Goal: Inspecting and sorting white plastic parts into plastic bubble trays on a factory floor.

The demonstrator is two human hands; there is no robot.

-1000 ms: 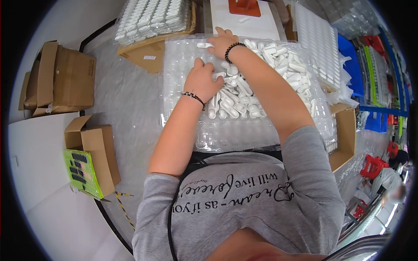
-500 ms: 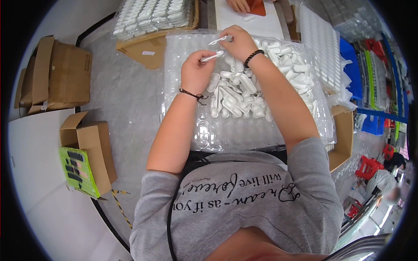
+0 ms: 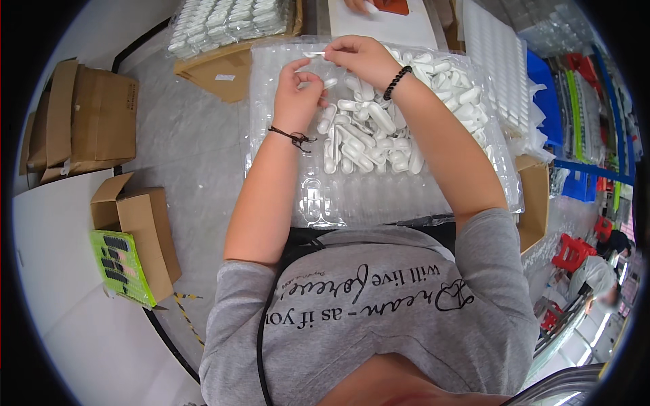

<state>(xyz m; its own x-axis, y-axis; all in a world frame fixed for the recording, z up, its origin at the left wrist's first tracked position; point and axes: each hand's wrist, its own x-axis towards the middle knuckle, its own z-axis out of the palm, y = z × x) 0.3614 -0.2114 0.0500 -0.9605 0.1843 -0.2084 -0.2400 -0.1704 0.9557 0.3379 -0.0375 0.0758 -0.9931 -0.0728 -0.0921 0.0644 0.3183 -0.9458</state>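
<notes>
Small white elongated plastic pieces [image 3: 381, 118] with rounded ends lie heaped on clear moulded plastic trays [image 3: 393, 203] in front of me. My right hand [image 3: 359, 59] pinches a slim white piece [image 3: 315, 54] at the far left part of the trays, above the heap. Just nearer, my left hand [image 3: 298, 95] has its fingers curled, with the index finger raised toward that piece. The end of another white piece [image 3: 330, 83] sticks out beside its fingers; the grip on it is partly hidden.
Packed white pieces [image 3: 227, 27] sit on a cardboard box at the far left. Across the table, a person's hand [image 3: 359, 5] is by an orange-red item [image 3: 393, 6]. White trays [image 3: 497, 68] are stacked at right; open cartons [image 3: 139, 223] stand left.
My right hand has moved left and slightly away with its piece. My left hand has shifted slightly away and left, its index finger lifting. The person's hand opposite has drawn back.
</notes>
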